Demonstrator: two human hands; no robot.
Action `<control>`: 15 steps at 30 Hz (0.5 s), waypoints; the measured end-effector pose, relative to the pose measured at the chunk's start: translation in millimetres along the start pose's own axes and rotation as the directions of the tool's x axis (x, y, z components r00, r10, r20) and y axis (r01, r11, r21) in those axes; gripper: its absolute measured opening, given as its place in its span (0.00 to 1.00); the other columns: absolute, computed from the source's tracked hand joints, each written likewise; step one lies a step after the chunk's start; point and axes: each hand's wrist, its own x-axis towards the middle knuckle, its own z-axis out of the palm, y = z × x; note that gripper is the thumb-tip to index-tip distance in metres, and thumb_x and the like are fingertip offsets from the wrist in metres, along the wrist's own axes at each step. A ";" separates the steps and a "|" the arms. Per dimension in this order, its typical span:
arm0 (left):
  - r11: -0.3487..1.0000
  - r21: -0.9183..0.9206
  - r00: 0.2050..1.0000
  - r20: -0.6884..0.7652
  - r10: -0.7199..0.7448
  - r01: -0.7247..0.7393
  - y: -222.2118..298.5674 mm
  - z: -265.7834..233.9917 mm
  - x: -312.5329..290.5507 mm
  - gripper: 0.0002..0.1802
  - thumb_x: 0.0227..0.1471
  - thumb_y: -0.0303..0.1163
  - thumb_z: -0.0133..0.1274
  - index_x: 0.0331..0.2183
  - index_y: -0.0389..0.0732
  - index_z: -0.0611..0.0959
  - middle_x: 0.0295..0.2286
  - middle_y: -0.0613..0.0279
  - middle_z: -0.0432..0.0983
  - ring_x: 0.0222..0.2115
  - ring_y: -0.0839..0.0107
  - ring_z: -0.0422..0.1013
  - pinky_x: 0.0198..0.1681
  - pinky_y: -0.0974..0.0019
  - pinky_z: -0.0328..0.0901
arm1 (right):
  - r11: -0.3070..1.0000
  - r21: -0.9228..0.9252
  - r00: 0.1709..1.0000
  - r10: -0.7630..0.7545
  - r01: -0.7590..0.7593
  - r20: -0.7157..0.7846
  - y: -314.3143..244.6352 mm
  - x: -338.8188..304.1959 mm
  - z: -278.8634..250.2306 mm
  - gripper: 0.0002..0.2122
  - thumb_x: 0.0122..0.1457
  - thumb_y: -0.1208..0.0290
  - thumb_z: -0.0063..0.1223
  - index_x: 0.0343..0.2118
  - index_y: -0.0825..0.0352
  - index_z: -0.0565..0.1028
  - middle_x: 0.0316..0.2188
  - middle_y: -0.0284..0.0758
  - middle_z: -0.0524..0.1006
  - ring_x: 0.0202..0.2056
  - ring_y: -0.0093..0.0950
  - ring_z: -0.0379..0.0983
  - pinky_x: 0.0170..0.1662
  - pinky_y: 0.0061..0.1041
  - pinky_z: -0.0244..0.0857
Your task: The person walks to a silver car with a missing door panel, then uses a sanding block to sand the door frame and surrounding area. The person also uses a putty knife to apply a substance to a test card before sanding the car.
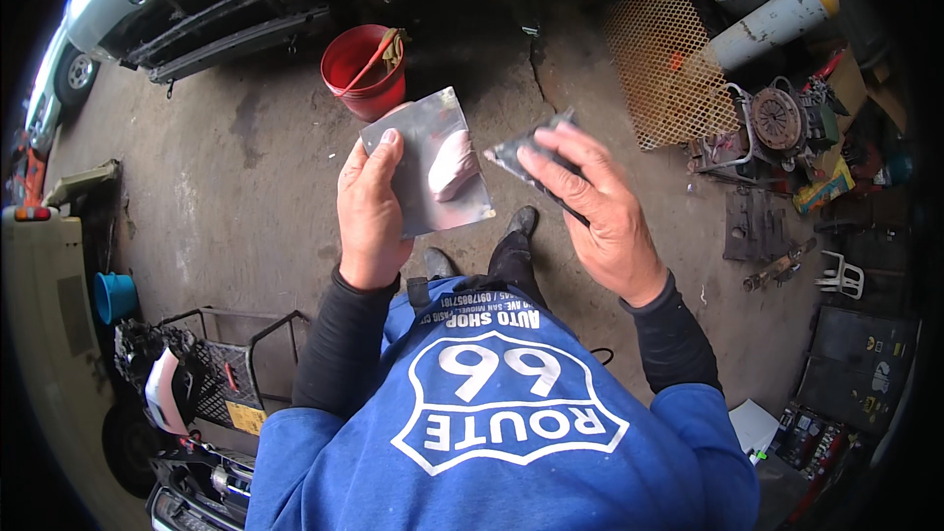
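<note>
- Left hand (pixel 372 205) pinches a flat grey rectangular plate (pixel 413 172) in midair; pale pink paste (pixel 453 165) sits on it as one mound, not yet spread out.
- Right hand (pixel 612 226) grips a thin dark scraper (pixel 511 151), just apart from the plate.
- Around: stained grey-brown concrete floor (pixel 246 167), round red plastic bucket (pixel 369 100), yellow metal mesh (pixel 654 49).

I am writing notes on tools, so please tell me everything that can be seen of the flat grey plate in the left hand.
The plate is thin, grey and roughly square, with a dull sheen; metal or plastic, I cannot tell. Pale marks show at some corners. A pinkish-white lump lies on its right part. The left hand grips its left side, thumb on top, holding it askew above the floor.
</note>
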 end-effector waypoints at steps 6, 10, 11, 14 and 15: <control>0.978 0.095 0.982 -0.003 0.187 -0.186 -13.6 12.3 -4.3 0.19 0.66 0.34 0.47 0.53 0.33 0.74 0.45 0.55 0.78 0.45 0.69 0.75 0.52 0.66 0.69 | 0.936 -0.277 0.975 -0.197 0.217 0.098 -16.2 9.3 15.9 0.23 0.55 0.75 0.55 0.55 0.47 0.77 0.54 0.31 0.73 0.61 0.35 0.64 0.57 0.48 0.53; 0.960 0.131 0.969 0.039 0.243 -0.246 -8.7 10.2 -9.4 0.17 0.66 0.32 0.46 0.52 0.33 0.75 0.47 0.55 0.77 0.48 0.69 0.73 0.55 0.66 0.67 | 0.921 -0.300 0.968 -0.241 0.249 0.065 -9.0 9.5 9.2 0.22 0.55 0.74 0.55 0.54 0.47 0.78 0.54 0.29 0.73 0.60 0.34 0.65 0.56 0.47 0.54; 0.958 0.111 0.964 0.059 0.259 -0.264 -9.4 11.1 -9.8 0.17 0.66 0.31 0.47 0.52 0.32 0.75 0.47 0.55 0.76 0.48 0.69 0.74 0.54 0.65 0.67 | 0.910 -0.341 0.970 -0.242 0.236 0.028 -8.6 11.1 10.0 0.22 0.55 0.74 0.55 0.53 0.47 0.78 0.54 0.29 0.74 0.60 0.34 0.65 0.56 0.47 0.54; 0.982 0.050 0.980 0.091 0.179 -0.184 -9.9 11.3 -9.7 0.18 0.66 0.31 0.47 0.52 0.32 0.75 0.47 0.55 0.77 0.47 0.69 0.74 0.54 0.65 0.67 | 0.944 -0.245 0.975 -0.211 0.221 0.066 -11.7 13.9 6.2 0.22 0.53 0.77 0.55 0.51 0.49 0.80 0.54 0.31 0.74 0.59 0.36 0.66 0.56 0.46 0.55; 0.994 0.047 0.995 0.034 0.094 -0.095 -9.2 10.0 -9.7 0.17 0.66 0.32 0.46 0.51 0.32 0.75 0.46 0.53 0.78 0.46 0.67 0.76 0.53 0.64 0.69 | 0.960 -0.172 0.972 -0.204 0.221 0.113 -13.2 14.2 3.0 0.22 0.52 0.78 0.55 0.50 0.49 0.81 0.53 0.32 0.74 0.59 0.37 0.67 0.57 0.46 0.55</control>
